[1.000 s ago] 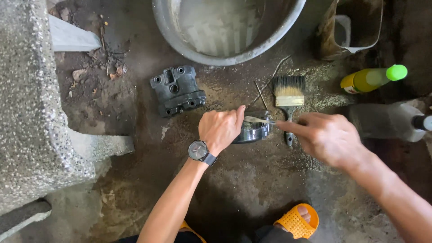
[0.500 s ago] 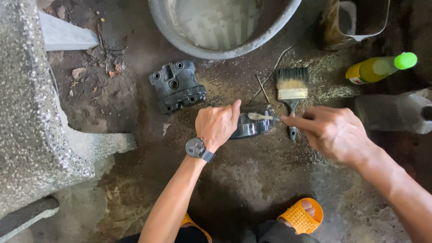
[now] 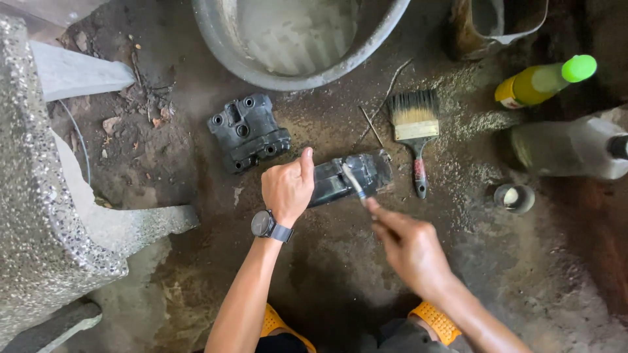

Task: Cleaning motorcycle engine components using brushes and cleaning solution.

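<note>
Down on the stained concrete floor [image 3: 340,274], the left hand [image 3: 286,186] grips the left end of a dark engine cover [image 3: 350,176], fingers curled over its near edge and the index finger pointing up along it. The right hand [image 3: 409,245] pinches a small brush [image 3: 353,181] between fingertips, with the bristle end resting on the cover's top face. That cover lies near the middle of the floor, tilted slightly, with bare wet concrete on its near side, down towards the orange sandals [image 3: 435,321].

Just beside its right end lies a paintbrush [image 3: 413,127], bristles pointing away and handle towards the person; it sits apart from the cover, leaving a narrow strip of floor between them. Up and to the left, a second black casting [image 3: 247,131] with round bolt holes lies clear of the left hand.

At the far edge a large grey basin [image 3: 297,39] stands, apparently holding only a wet film. A cut plastic jug [image 3: 487,29] stands at the far right, its contents unclear. A small round cup [image 3: 514,197] to the right holds something pale. A yellow bottle with a green cap [image 3: 543,80] lies on its side, and beneath it a larger clear bottle [image 3: 569,147]. A speckled stone block [image 3: 46,196] closes off the left edge.
</note>
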